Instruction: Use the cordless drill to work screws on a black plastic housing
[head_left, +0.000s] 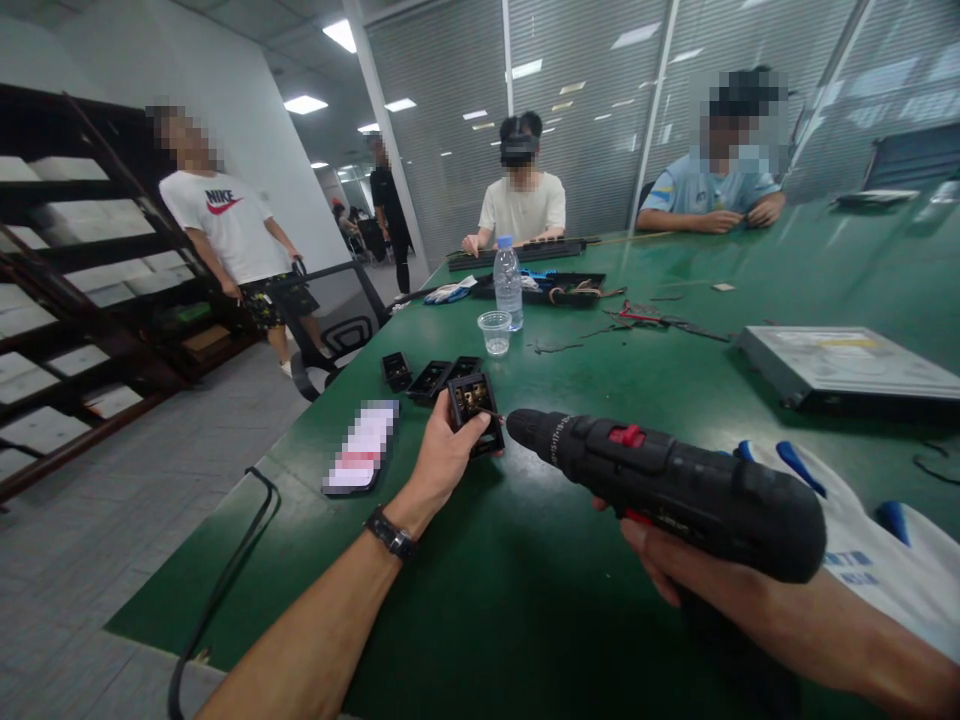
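My left hand [448,446] is closed round a small black socket module [475,398] with brass-coloured metal parts inside, held tilted just above the green table [465,580]. In my right hand [675,560] is a black cordless drill [667,480] with red switches, its fingers wrapped round the handle. The drill's thin bit points left and reaches the open face of the module; whether it sits in a screw cannot be made out. Several similar black modules [429,380] lie just beyond my left hand. A lit phone [363,448] rests to the left of my wrist.
A plastic cup [495,332] and a water bottle [508,285] stand ahead. Behind them is a black tray [536,290]. Wire scraps [645,318] lie right of it. A metal-cased box [855,370] and white-blue gloves [862,540] are at right. A cable [232,560] crosses the left edge. People sit opposite.
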